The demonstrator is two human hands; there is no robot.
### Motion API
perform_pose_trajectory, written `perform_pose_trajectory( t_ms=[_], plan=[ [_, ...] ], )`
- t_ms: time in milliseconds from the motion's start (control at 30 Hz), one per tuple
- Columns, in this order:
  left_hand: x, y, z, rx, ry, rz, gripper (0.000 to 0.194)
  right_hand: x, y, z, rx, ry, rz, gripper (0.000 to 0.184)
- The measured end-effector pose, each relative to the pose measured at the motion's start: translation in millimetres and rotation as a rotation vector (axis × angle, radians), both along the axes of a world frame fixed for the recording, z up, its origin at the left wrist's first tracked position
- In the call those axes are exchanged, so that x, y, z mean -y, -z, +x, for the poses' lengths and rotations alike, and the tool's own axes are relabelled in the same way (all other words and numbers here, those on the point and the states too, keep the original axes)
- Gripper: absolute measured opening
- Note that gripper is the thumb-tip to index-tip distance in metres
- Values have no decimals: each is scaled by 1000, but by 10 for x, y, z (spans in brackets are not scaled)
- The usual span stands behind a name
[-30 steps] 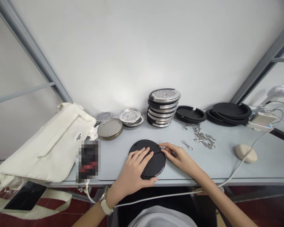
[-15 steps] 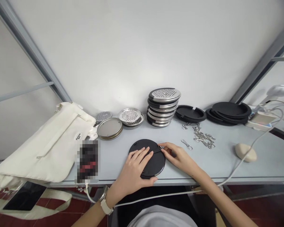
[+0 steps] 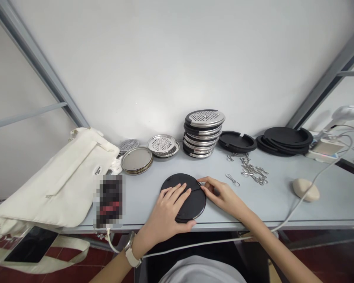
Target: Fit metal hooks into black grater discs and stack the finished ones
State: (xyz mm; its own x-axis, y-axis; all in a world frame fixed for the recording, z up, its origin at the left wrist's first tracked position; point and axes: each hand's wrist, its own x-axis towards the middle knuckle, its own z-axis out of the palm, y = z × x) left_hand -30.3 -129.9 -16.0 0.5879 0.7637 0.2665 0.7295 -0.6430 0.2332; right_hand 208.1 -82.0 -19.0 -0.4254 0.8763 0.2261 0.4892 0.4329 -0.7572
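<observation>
left hand [image 3: 165, 210] open, pressing flat on black round disc [image 3: 196, 206] | right hand [image 3: 220, 194] pinching small metal clip [image 3: 200, 183] at disc's far edge

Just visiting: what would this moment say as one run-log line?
left hand: flat on black round disc | right hand: touching its edge
</observation>
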Motion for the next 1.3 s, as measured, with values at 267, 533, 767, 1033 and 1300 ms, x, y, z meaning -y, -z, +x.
perform_pose_trajectory(
  t_ms=[267, 533, 767, 1033, 1300],
  plan=[
    [-5, 3, 4, -2, -2, 10, 82, 7, 6, 7, -2, -2, 2, 30],
    [-8, 10, 1, -7, -5, 14, 81, 15, -5, 5, -6, 0, -17, 28],
    [0, 4, -1, 13, 1, 12, 81, 11, -1, 8, -18, -9, -17, 28],
    [-6, 4, 2, 8, 3, 8, 80, 14, 6, 13, -15, 10, -6, 30],
    [-12, 9, -3, 5, 8, 12, 80, 9, 7, 11, -7, 13, 17, 33]
  ],
)
